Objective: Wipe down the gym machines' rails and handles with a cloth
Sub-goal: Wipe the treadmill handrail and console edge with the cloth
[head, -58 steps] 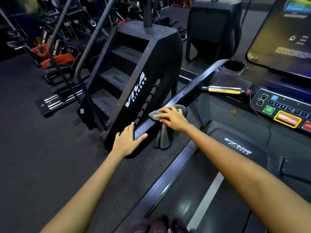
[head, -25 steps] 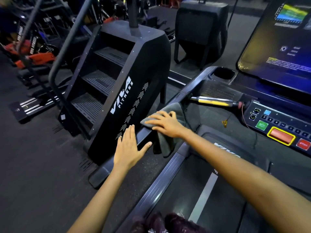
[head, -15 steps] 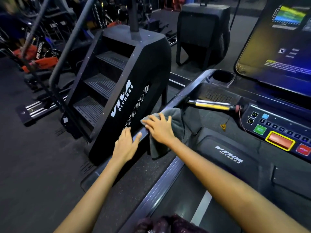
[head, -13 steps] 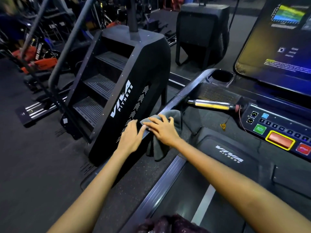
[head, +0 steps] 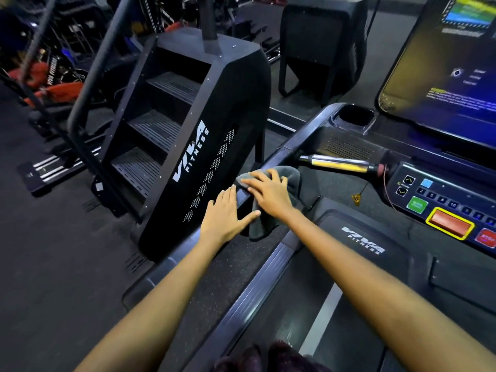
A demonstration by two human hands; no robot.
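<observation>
Two bare hands work on the left side rail point(head: 279, 154) of a treadmill, seen from the person's own head. The right hand point(head: 268, 196) lies on a grey cloth point(head: 291, 178), fingers fairly straight and spread, pressing it onto the rail; the cloth's loose end hangs down off the rail at about 6 o'clock from that hand. The left hand point(head: 225, 216) rests flat on the bare rail at 8 o'clock from the right hand, fingers straight, thumb nearly touching the hanging cloth.

A black stair climber point(head: 193, 135) stands close by at 10 o'clock. A chrome and yellow handle point(head: 338, 163) lies at 2 o'clock, near the control panel point(head: 451, 208), apparently not yet reached by the cloth.

To wipe well, it seems best to keep the palm's weight on the cloth, wrap the hanging part round the rail's underside, and stroke along its whole length. The bracing hand should stay clear of the cloth's path, and the cloth clear of the buttons.
</observation>
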